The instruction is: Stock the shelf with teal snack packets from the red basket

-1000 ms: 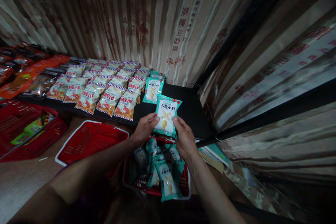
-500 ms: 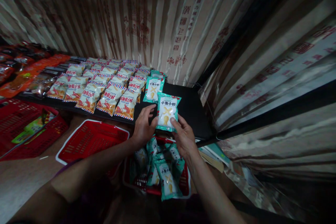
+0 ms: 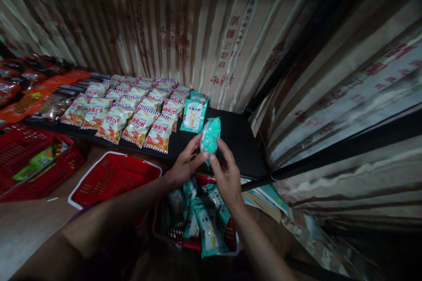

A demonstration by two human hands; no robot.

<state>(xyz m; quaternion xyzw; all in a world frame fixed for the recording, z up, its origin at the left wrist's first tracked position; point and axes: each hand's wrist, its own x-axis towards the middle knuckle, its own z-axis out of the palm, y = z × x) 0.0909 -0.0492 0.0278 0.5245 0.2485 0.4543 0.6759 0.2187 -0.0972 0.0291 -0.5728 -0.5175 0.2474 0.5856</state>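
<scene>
Both my hands pinch the lower end of a teal snack packet [image 3: 211,134], held upright and turned edge-on over the front of a black shelf [image 3: 235,140]. My left hand [image 3: 184,164] grips it from the left, my right hand [image 3: 224,171] from the right. Another teal packet [image 3: 194,115] lies flat on the shelf just behind. Below my wrists a red basket [image 3: 231,232] holds several more teal packets [image 3: 207,224].
Rows of white, red and blue shrimp snack bags [image 3: 132,109] fill the shelf's left part, with orange and red packets [image 3: 29,92] further left. Two red baskets [image 3: 108,175] [image 3: 36,158] sit on the floor at left. Striped curtains [image 3: 296,66] hang behind and to the right.
The teal packet was face-up toward me in both hands; it has turned edge-on and now stands upright, and my fingers have shifted to its lower end.
</scene>
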